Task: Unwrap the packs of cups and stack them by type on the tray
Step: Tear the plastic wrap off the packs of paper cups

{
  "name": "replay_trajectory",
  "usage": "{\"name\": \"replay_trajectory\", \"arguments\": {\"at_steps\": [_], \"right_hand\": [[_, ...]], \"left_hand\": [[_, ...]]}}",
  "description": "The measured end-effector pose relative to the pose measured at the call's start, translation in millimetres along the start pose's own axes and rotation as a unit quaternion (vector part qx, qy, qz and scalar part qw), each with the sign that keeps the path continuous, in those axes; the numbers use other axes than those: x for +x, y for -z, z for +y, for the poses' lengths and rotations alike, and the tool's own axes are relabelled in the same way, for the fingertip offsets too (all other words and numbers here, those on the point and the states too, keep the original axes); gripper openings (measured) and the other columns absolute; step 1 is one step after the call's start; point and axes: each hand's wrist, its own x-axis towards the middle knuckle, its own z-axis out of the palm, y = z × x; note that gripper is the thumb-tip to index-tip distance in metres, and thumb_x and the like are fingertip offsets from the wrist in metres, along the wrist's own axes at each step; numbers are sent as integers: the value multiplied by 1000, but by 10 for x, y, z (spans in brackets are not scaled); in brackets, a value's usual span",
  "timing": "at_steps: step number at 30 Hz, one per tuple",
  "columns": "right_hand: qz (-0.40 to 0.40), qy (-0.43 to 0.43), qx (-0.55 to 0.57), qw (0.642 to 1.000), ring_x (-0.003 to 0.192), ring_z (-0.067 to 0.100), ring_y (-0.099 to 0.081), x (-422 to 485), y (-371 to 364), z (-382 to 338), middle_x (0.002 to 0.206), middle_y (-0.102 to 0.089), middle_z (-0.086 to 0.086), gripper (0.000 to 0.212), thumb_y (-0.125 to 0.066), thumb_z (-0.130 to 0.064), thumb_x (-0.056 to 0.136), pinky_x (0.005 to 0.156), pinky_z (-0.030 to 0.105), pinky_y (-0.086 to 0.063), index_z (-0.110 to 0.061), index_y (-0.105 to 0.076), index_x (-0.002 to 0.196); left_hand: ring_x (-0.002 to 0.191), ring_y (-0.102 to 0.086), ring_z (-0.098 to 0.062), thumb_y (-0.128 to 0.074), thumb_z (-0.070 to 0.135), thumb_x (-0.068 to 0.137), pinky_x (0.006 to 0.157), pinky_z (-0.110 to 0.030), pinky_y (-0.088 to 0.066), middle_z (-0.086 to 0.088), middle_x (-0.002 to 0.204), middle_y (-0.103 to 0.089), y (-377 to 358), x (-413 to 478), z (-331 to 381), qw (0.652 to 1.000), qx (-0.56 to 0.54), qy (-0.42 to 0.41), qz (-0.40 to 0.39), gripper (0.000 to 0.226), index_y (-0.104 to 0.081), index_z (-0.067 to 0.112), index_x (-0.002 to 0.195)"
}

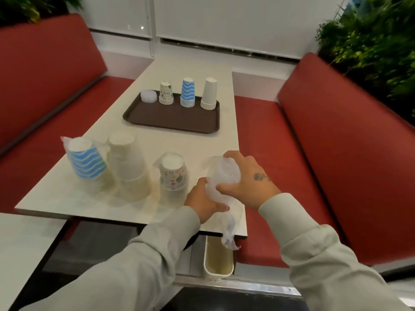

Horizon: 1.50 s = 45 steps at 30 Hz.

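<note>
Head | cup pack (222, 176) | between left grip (203, 202), right grip (249, 182) (both clutching)

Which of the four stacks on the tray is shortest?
The clear plastic stack at the tray's left end; the floral, blue-wave and white stacks stand taller.

Left hand (205, 202), right hand (249, 182), holding apparently clear-cup pack (221, 173)

no readable text, labels, numbers
</note>
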Motion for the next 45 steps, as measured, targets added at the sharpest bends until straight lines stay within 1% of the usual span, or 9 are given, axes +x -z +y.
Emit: {"name": "replay_trajectory", "arguments": {"at_steps": [5,9,17,23,26,30,36,40,45], "right_hand": [[-14,-5,2,1000,92,23,-54,227,-64,105,122,-40,0,70,-74,-38,79,68,25,-43,-42,-35,137],[-21,13,0,1000,89,22,-54,356,-78,204,120,-39,-1,68,-73,-38,79,69,27,-47,-42,-35,136],[-70,81,-22,994,87,22,-53,571,-111,333,120,-40,0,64,-71,-39,78,63,24,-45,-44,-35,131],[-88,111,-36,989,95,26,-52,683,-148,363,123,-38,2,65,-68,-37,82,70,33,-51,-41,-33,136],[-99,126,-55,985,104,27,-52,717,-170,350,129,-38,3,66,-66,-41,83,81,39,-54,-40,-31,139],[-128,132,-23,983,120,25,-49,724,-114,408,143,-31,-2,75,-69,-55,78,93,43,-52,-48,-28,141],[-130,161,57,977,131,17,-43,725,55,573,151,-26,-8,84,-77,-54,73,103,31,-43,-51,-30,143],[-103,172,93,975,120,9,-48,711,104,628,142,-36,-14,66,-76,-49,78,92,22,-42,-44,-46,136],[-83,162,108,977,116,6,-49,728,62,638,132,-45,-16,49,-71,-48,85,94,20,-39,-31,-59,130]], "left_hand": [[107,-52,-21,-86,22,70,84,-31,-46,-2,132,-46,-73,246,14,999,49,13,15,89,-33,20,142],[99,-44,-16,-87,25,71,81,-25,-39,2,124,-29,-157,341,24,996,76,28,38,92,-29,22,142],[107,-54,-21,-88,34,62,87,-37,-52,2,121,-47,-282,386,-98,987,95,52,123,78,-45,23,126],[108,-55,-22,-84,43,58,88,-40,-53,5,114,-55,-342,434,-114,979,103,64,164,74,-49,26,121],[110,-58,-24,-80,51,44,89,-42,-54,5,113,-61,-376,438,-124,980,69,53,178,85,-48,30,119],[118,-56,-17,-89,45,49,98,-36,-49,2,133,-55,-400,340,-119,981,19,9,191,113,-30,33,145],[139,-39,-15,-89,53,52,110,-45,-41,7,152,-37,-459,193,-4,976,31,8,217,128,-7,47,150],[139,-38,-13,-89,51,57,111,-44,-40,11,151,-38,-417,176,102,970,33,-28,239,123,-8,45,151],[131,-46,-18,-86,50,61,107,-44,-44,6,146,-44,-396,194,260,966,18,-33,257,111,-19,41,149]]}}
